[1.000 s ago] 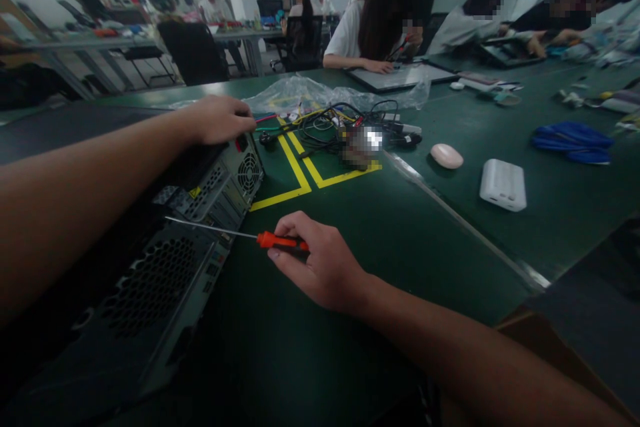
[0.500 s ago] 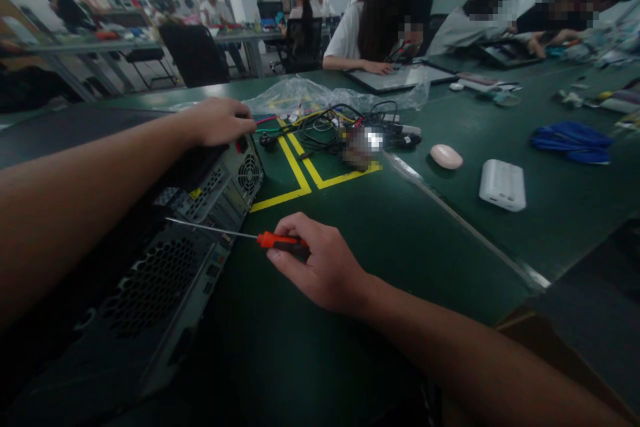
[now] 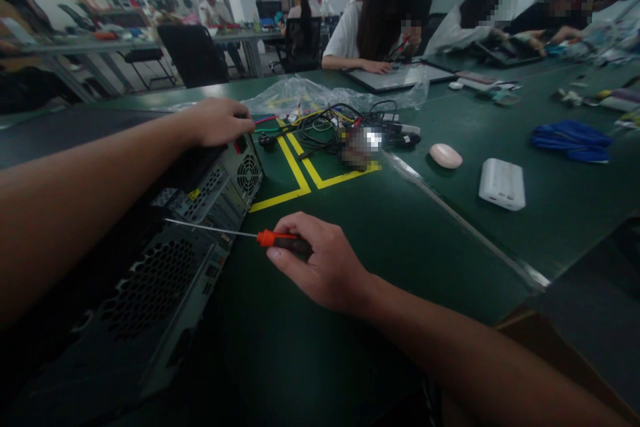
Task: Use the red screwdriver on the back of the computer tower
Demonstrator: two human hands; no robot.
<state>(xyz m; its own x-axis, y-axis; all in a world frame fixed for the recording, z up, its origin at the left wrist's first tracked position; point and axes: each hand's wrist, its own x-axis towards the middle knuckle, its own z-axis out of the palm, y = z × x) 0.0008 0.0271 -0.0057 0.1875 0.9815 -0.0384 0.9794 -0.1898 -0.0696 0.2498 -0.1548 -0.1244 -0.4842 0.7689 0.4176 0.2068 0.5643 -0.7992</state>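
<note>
A dark computer case (image 3: 213, 200) stands on the left, its back panel with a honeycomb vent and a round fan grille turned towards the right. My left hand (image 3: 220, 121) lies over its far top corner, the fingers bent over the edge and partly hidden. In my right hand (image 3: 320, 260) is a screwdriver (image 3: 267, 238) with an orange and black handle, gripped between thumb and fingers. Its long thin shaft points left, and the tip sits at the dark edge of the back panel; whether it meets a screw I cannot tell.
Beyond the case, tangled black cables (image 3: 325, 127) and clear plastic film (image 3: 300, 90) lie on the green table (image 3: 400, 233). To the right are a pink oval object (image 3: 446, 155), a white box-shaped device (image 3: 503, 184) and a blue bundle (image 3: 570, 140). Several people work opposite.
Both hands and the computer case stay nearly in place. The screwdriver's handle has turned slightly in my right hand. Across the table, people have shifted a little.
</note>
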